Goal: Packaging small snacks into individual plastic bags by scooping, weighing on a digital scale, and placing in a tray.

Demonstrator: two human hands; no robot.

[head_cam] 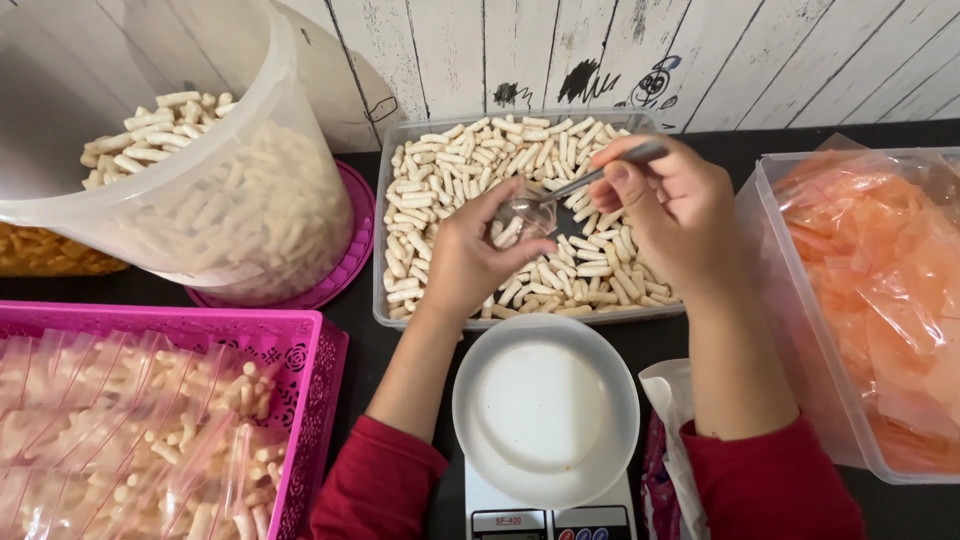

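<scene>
Just above the white bowl (545,410), the left hand (470,262) grips a small clear bag (522,218) over the snack tray (385,240). The right hand (670,205) pinches a metal spoon (600,175) at the bag's mouth.

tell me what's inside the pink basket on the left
The pink basket holds clear bags filled with pale stick snacks, piled together. What lies beneath the top bags is covered and cannot be seen.

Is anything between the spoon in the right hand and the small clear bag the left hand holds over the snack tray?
Nothing visible. The right hand holds the spoon with its bowl right at the mouth of the small clear bag, which the left hand holds open above the tray of pale snack sticks.
</scene>
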